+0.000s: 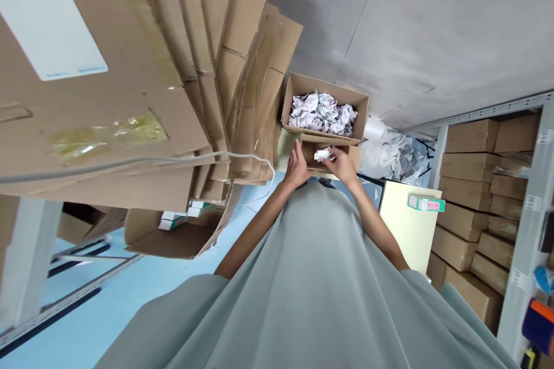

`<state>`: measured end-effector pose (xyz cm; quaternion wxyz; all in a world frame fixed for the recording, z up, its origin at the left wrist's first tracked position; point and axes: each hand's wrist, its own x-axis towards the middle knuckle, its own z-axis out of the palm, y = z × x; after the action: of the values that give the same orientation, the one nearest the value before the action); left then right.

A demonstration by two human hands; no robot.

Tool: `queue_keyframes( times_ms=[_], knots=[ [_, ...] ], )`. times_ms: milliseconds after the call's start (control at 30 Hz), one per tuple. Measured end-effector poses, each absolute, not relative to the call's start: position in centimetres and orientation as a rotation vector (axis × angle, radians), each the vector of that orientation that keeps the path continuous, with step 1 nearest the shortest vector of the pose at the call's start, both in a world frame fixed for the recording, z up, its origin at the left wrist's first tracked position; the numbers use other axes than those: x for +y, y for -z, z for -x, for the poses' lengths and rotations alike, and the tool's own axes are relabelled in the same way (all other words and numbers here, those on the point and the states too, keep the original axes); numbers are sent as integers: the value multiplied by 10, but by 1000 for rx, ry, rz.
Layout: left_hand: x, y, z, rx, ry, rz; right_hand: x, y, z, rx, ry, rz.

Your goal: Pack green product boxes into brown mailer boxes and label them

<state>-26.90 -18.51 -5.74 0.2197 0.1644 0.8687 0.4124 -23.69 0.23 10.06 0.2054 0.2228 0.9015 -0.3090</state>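
A small open cardboard box (pixel 354 157) stands just in front of my body. My left hand (pixel 297 167) rests against its left side, fingers stretched out along the wall. My right hand (pixel 344 167) pinches a crumpled piece of white paper (pixel 321 154) over the opening of this box. Directly behind it is a larger open carton (pixel 325 131), filled with crumpled printed paper (pixel 320 110). The inside of the small box is partly hidden by my right hand and the paper.
Flattened cardboard sheets (pixel 208 57) lean in a thick stack at left, with a white cable (pixel 203 155) across them. A green-and-white packet (pixel 426 203) lies on the cream tabletop (pixel 404 230). Shelves with brown boxes (pixel 465 193) stand right; a white roll (pixel 374 128) is behind.
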Motion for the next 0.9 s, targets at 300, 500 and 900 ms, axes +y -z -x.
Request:
queue_keyframes(
  times_ms=[300,500,900],
  knots=[
    [-186,51,269,2439,-1139,-436,13,-123,274,2601,707,-483],
    [-186,50,272,2457,-1093,-452,82,-129,331,2740,453,-695],
    [-186,48,271,2449,-1125,-407,82,-70,399,2513,196,-740]
  ],
)
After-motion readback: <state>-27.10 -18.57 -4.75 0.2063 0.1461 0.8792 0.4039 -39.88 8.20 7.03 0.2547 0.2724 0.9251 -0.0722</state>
